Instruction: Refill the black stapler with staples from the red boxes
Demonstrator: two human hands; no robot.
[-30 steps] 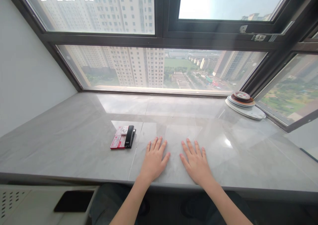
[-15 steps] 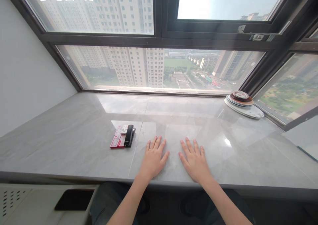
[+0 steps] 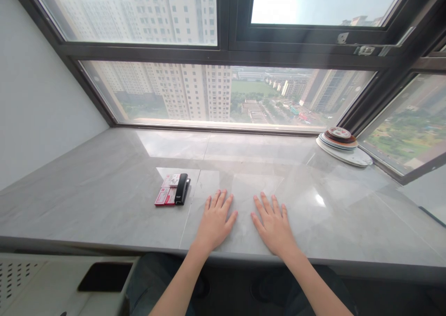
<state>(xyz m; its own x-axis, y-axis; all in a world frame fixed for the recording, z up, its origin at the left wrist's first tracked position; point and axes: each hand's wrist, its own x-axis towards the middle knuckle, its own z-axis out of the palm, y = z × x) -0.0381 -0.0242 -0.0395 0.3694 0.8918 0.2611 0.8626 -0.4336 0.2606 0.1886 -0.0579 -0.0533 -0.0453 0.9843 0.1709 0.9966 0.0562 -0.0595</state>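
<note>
Both left hand [image 3: 213,223] and right hand [image 3: 274,230] lie spread palm-down on the counter [image 3: 104,204], holding nothing. Left of them, the stapler [image 3: 181,189] sits beside small boxes [image 3: 165,196]; it looks rigid, fairly light and smooth, probably best held around its middle.

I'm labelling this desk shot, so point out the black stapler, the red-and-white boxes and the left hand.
Black stapler [image 3: 181,189]: head view, on its black upper arm.
Red-and-white boxes [image 3: 162,196]: head view, on the near left box's top.
Left hand [image 3: 213,220]: head view, on its back.
</note>
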